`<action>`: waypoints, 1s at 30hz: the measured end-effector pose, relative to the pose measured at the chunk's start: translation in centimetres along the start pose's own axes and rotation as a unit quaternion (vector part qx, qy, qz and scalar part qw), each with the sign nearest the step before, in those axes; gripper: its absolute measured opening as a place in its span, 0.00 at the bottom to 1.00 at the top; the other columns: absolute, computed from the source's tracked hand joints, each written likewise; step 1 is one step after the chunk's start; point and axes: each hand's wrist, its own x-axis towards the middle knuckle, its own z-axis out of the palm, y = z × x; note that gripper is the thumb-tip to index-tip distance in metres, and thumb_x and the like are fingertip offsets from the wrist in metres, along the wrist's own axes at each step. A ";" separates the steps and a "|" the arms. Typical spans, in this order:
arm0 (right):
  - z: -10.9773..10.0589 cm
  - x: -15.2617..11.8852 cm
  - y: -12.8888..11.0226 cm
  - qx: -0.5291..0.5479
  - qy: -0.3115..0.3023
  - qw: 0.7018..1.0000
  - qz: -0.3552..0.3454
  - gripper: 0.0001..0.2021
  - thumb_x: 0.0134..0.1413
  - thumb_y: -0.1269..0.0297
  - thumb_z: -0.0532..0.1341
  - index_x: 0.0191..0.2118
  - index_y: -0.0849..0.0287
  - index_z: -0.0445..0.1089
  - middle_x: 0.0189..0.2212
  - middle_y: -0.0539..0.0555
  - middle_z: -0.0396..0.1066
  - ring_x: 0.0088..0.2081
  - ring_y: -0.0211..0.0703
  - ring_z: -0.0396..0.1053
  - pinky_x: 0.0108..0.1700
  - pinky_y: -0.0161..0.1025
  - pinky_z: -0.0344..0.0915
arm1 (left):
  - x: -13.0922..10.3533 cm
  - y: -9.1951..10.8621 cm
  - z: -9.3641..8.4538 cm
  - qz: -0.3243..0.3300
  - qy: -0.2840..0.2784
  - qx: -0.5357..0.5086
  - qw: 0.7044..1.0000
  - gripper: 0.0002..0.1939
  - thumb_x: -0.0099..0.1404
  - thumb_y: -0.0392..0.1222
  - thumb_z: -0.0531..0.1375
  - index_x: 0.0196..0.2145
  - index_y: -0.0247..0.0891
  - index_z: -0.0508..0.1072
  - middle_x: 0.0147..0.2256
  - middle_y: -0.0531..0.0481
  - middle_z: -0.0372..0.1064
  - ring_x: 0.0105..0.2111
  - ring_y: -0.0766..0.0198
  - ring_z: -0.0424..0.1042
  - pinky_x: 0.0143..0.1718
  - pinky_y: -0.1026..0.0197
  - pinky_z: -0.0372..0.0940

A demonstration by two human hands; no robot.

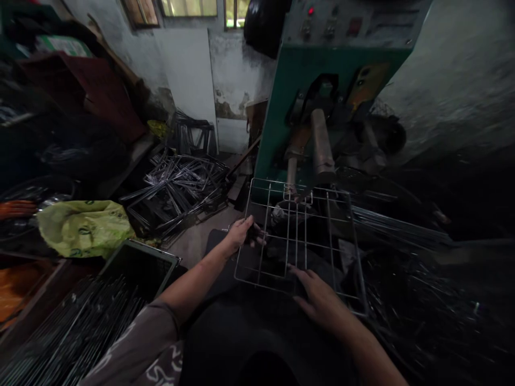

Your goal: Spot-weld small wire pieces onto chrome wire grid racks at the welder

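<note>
A rectangular wire rack (296,241) of crossed thin rods lies over my lap, its far edge at the electrodes (322,145) of a green machine (267,128). My left hand (243,235) is at the rack's left side, fingers curled round its wires. Near the rack's lower middle, my right hand (316,295) has its fingers stretched toward the wires, with the thumb apart; the index fingertip touches the rack. Dark surroundings blur the wires under both hands.
Bent wire frames (181,179) are heaped on the floor ahead left. A crate (145,257), a bundle of rods (84,327) and a yellow sack (84,228) stand at the left. More metal rods (402,225) lie at the right. Another person's orange-gloved hand (16,208) shows far left.
</note>
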 end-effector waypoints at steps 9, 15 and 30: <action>-0.3 -1.0 -0.3 -0.012 0.034 0.999 0.004 0.31 0.54 0.70 0.53 0.64 0.58 0.48 0.60 0.61 0.55 0.58 0.50 0.58 0.58 0.54 0.58 | -0.7 0.2 0.5 -0.005 0.012 -0.001 1.000 0.24 0.59 0.61 0.56 0.29 0.33 0.65 0.27 0.39 0.75 0.21 0.58 0.75 0.13 0.69 0.57; -3.7 -0.8 1.7 -0.042 0.122 0.991 0.027 0.20 0.55 0.66 0.54 0.55 0.60 0.59 0.61 0.63 0.52 0.56 0.51 0.61 0.54 0.50 0.62 | 0.3 0.7 0.6 0.015 0.044 -0.052 0.998 0.22 0.62 0.59 0.55 0.30 0.33 0.63 0.29 0.40 0.75 0.22 0.57 0.75 0.14 0.67 0.59; -12.8 12.1 8.4 -0.026 0.130 0.991 0.009 0.09 0.46 0.61 0.64 0.30 0.59 0.66 0.49 0.58 0.67 0.50 0.49 0.66 0.52 0.43 0.62 | 9.5 6.2 -0.1 0.075 0.122 -0.115 0.983 0.19 0.69 0.53 0.47 0.31 0.34 0.61 0.32 0.40 0.73 0.27 0.61 0.76 0.17 0.71 0.55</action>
